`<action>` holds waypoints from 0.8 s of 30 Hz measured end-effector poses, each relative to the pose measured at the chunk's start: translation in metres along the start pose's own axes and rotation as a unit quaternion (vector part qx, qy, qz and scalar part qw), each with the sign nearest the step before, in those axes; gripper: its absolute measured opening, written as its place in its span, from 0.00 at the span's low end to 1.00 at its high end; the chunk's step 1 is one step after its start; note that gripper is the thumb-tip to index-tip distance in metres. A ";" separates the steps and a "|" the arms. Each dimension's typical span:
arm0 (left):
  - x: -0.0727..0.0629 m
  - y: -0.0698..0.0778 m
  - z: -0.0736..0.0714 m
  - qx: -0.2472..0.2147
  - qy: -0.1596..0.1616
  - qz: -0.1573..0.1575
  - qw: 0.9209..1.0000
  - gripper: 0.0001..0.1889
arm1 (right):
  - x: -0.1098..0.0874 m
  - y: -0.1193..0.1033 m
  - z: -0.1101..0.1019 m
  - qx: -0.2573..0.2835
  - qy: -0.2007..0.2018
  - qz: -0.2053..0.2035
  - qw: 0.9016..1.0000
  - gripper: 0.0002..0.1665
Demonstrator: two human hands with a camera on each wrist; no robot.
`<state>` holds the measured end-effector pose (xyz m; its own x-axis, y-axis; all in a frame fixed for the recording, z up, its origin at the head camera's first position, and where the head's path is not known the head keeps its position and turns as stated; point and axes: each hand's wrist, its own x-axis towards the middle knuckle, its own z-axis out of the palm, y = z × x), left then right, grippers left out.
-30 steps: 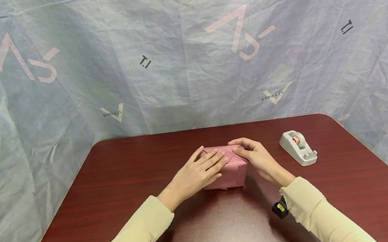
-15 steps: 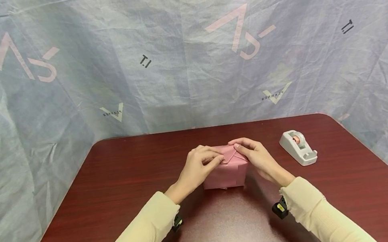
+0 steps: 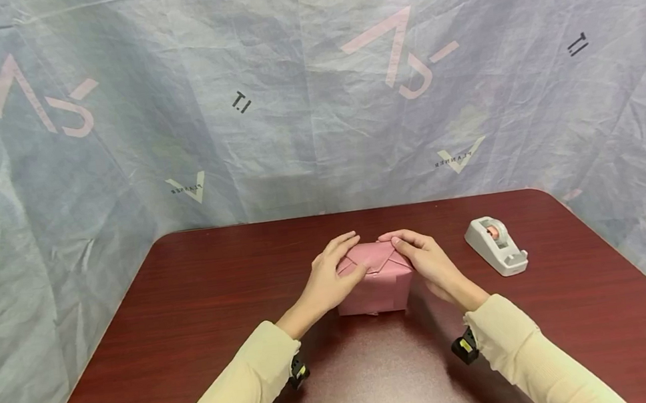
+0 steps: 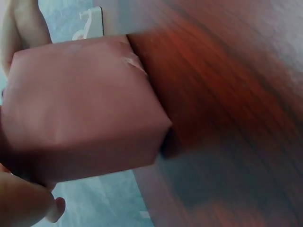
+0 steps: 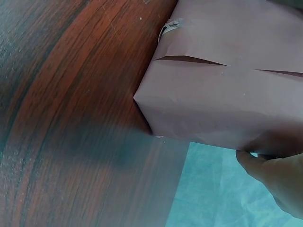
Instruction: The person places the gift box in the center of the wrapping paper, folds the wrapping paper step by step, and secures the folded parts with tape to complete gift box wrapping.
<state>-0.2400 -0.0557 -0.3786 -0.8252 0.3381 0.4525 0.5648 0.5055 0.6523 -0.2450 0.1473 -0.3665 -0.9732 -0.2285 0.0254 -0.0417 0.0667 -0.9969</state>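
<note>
A box wrapped in pink paper [image 3: 373, 293] stands on the table, its top paper folded into a pointed flap. My left hand [image 3: 329, 278] lies at the box's upper left, fingers fairly straight and spread, with the thumb on the top near the flap. At the right rear corner my right hand [image 3: 430, 265] holds the box, thumb on the top and fingers bent over the far edge. In the left wrist view a bit of clear tape shows on the wrapped box [image 4: 85, 94]. The right wrist view shows slits along a paper fold on the box [image 5: 208, 99].
A white tape dispenser [image 3: 497, 247] with a roll in it stands to the right of the box. The dark red wooden table [image 3: 219, 295] reaches back to a grey printed cloth [image 3: 290, 131] hung behind and at both sides.
My left hand lay flat across the top, then drew back with fingers and thumb together at the flap, and now has spread them at the left side. The right thumb shifted slightly; the box stayed put.
</note>
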 end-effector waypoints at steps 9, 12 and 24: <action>-0.003 -0.003 0.002 0.027 -0.041 -0.016 0.999 0.30 | 0.000 0.002 -0.001 0.000 -0.013 -0.015 1.000 0.19; -0.004 -0.002 0.002 0.036 -0.048 -0.018 0.998 0.30 | -0.001 0.003 -0.001 -0.010 -0.024 -0.022 0.999 0.19; -0.005 0.000 0.000 0.074 -0.050 -0.022 0.996 0.31 | -0.003 0.001 -0.011 -0.071 -0.042 -0.051 0.995 0.21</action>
<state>-0.2356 -0.0576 -0.3808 -0.8498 0.3870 0.3579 0.5271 0.6298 0.5706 -0.2442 0.1588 -0.3668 -0.9404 -0.3205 0.1135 -0.1762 0.1740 -0.9688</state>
